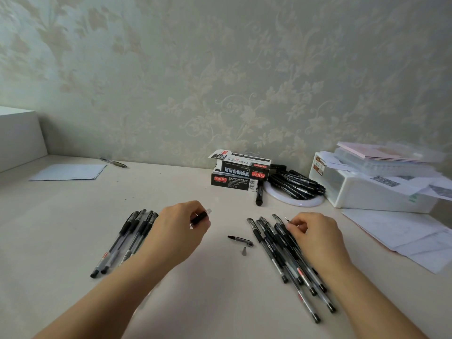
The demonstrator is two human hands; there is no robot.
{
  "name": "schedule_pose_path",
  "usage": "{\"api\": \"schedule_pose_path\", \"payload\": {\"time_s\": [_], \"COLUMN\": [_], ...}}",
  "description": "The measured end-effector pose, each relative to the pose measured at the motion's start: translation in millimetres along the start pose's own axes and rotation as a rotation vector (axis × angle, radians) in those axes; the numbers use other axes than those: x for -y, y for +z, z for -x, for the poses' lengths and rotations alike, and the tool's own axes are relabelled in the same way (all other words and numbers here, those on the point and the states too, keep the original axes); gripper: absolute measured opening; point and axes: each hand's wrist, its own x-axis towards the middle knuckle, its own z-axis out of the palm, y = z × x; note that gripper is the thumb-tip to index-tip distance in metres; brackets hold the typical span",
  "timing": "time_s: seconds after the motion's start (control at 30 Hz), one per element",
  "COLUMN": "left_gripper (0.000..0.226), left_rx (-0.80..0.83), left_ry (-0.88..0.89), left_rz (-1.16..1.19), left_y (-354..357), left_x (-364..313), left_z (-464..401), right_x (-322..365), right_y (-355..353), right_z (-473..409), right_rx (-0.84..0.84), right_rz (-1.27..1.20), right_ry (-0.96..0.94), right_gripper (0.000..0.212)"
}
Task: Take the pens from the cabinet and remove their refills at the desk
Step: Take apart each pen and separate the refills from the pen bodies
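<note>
Over the pale desk (pixel 171 189), my left hand (pixel 178 231) grips a pen barrel (pixel 201 217) with a black grip and a clear open end pointing up and right. My right hand (pixel 315 236) pinches a thin refill (pixel 286 219) by its tip end, above a pile of several black gel pens (pixel 276 243) lying on the right. A second group of several pens (pixel 127 241) lies to the left of my left hand. Between my hands lie a black pen cap (pixel 241 241) and a small grey cone tip (pixel 244 251).
Two stacked black pen boxes (pixel 238 176) stand at the back by the wall. Beside them lies a heap of black pens (pixel 296 183) on a white ring. A white container (pixel 367 189) with papers sits at right, loose sheets (pixel 403 236) before it. A paper sheet (pixel 69 172) and a pen (pixel 113 162) lie back left.
</note>
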Motion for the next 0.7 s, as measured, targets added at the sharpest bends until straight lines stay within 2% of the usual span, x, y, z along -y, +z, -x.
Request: {"api": "schedule_pose_path", "payload": {"time_s": [0.2,0.33,0.47,0.57,0.7], "left_gripper": [0.01,0.011,0.016,0.023,0.021], "left_rx": [0.016,0.089,0.194,0.259,0.182], "left_ry": [-0.029,-0.078,-0.125,-0.129,-0.09], "left_rz": [-0.008,-0.135,-0.303,-0.335,-0.306], "left_y": [-4,-16,-32,-39,-27], "left_x": [-1,9,23,26,16], "left_z": [0,-5,-8,-9,-4], "right_x": [1,3,15,28,37], "right_y": [0,-1,-2,2,7], "right_z": [1,1,5,12,18], "right_rx": [0.01,0.011,-0.058,-0.079,-0.06], "right_rz": [0.004,0.039,0.009,-0.045,-0.091], "right_ry": [0.002,-0.009,-0.129,-0.22,-0.298], "right_gripper": [0.009,0.008,0.007,0.008,0.007]}}
